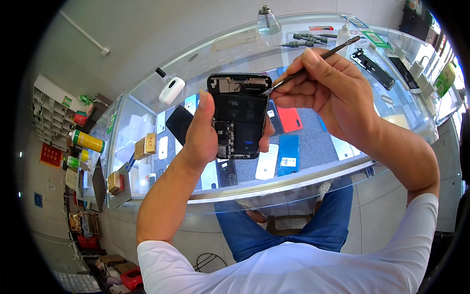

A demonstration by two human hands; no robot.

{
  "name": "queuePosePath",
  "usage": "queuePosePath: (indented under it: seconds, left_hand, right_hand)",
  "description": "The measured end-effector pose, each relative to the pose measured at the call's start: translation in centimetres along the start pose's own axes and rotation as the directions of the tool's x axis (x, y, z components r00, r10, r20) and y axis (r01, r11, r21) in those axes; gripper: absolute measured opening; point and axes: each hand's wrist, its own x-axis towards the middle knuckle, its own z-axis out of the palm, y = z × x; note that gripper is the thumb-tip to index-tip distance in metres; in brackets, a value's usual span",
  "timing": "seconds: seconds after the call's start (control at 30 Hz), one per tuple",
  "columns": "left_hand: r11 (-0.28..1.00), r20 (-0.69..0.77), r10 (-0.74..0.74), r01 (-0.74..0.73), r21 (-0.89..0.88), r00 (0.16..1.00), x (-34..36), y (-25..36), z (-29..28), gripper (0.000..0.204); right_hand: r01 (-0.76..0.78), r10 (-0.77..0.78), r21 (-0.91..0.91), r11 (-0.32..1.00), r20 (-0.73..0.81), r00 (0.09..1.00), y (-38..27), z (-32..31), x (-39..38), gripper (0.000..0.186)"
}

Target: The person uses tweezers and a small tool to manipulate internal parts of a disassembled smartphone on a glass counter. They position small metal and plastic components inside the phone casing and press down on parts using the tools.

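An opened black phone, its battery and circuit parts showing, is held upright by my left hand, thumb along the left edge and fingers around the right side. My right hand grips a slim dark metal tool, whose flat tip reaches the phone's upper right edge, just below the top row of metal parts. Both hands are over a glass display case with several phones inside, among them a red one and a blue one.
On the glass stand a bottle of clear liquid, screwdrivers, a white device, a detached phone part and a white phone. At the left are a yellow can, small boxes and shelves.
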Motion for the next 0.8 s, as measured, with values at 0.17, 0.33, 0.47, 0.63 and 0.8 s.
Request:
queuePosePath:
  seconds: [0.17,0.33,0.47,0.63,0.8]
  left_hand:
    - [1.000,-0.007,0.005,-0.005,-0.012,1.000,0.23,0.01,0.12,0.106]
    - [1.000,0.004,0.011,-0.011,-0.006,1.000,0.31,0.12,0.15,0.104]
    - [1.000,-0.003,0.012,-0.012,-0.013,1.000,0.56,0.11,0.29,0.102]
    - [0.999,0.009,0.020,-0.020,-0.040,1.000,0.76,-0.31,0.04,0.101]
    - [0.998,0.002,0.019,-0.019,-0.053,1.000,0.94,-0.22,0.14,0.098]
  right_hand:
    - [0.004,-0.004,0.006,1.000,0.003,1.000,-0.04,0.02,0.10,0.045]
    - [-0.013,0.014,0.014,1.000,-0.031,0.999,0.09,0.14,0.25,0.045]
    - [-0.021,0.022,0.036,0.999,-0.039,0.999,0.18,-0.15,0.39,0.044]
    - [-0.044,0.048,0.094,0.995,-0.043,0.998,-0.04,0.06,0.33,0.040]
    - [-0.028,0.034,0.074,0.997,-0.070,0.997,0.08,-0.09,0.58,0.039]
